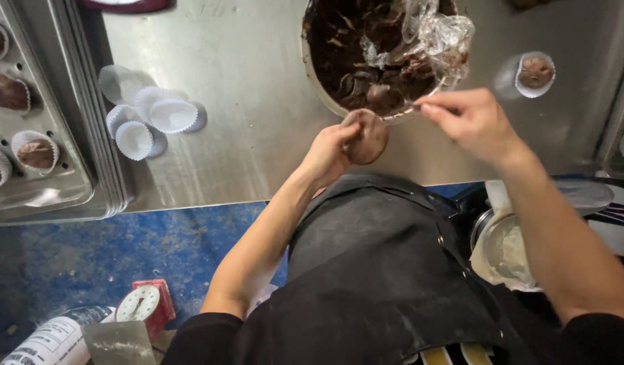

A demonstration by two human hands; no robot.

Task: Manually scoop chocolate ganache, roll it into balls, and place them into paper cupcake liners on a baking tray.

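My left hand holds a round brown ball of dough just below the rim of a large bowl of dark chocolate mixture. Crumpled clear plastic film lies over the bowl's right side. My right hand is at the bowl's near rim, its fingers pinched on a thin tool whose tip reaches into the mixture. Both hands hover over the steel table.
Several empty white paper cups lie on the table's left. A steel tray at far left holds filled cups. One filled cup stands at right. A small red scale sits on the blue floor; a white bucket stands at right.
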